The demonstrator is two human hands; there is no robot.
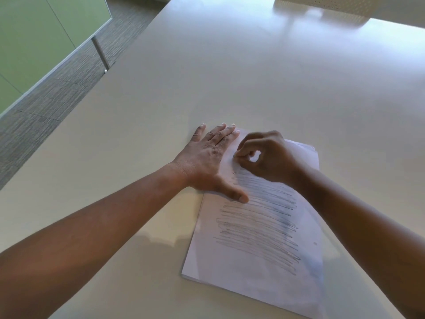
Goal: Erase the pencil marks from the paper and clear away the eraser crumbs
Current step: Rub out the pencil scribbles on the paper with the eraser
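Broad, pale beige counter with a glossy top, filling most of the view; grey striped carpet beyond its left edge, with a pale green panel wall and a slim metal leg standing on that carpet.

White sheet of paper lying flat on the counter, near the lower right, turned a little askew, apparently on top of another sheet whose edge peeks out at the far right corner. Dense grey pencil marks in rough horizontal scribbles across the middle of the paper; top strip of the sheet pale, nearly free of lines.

Left hand spread flat, fingers straight and together, pressing down on the upper left corner of the paper, partly on the counter; thumb stretched out onto the sheet, its tip touching the left ends of the scribbled lines.

Right hand curled over the top of the pencil marks, thumb and fingertips pinched together against the paper at the upper edge of the scribbles. Whatever sits in that pinch too small and hidden to make out, so no telling whether an eraser is there. A few tiny dark specks on the paper just below the pinch.
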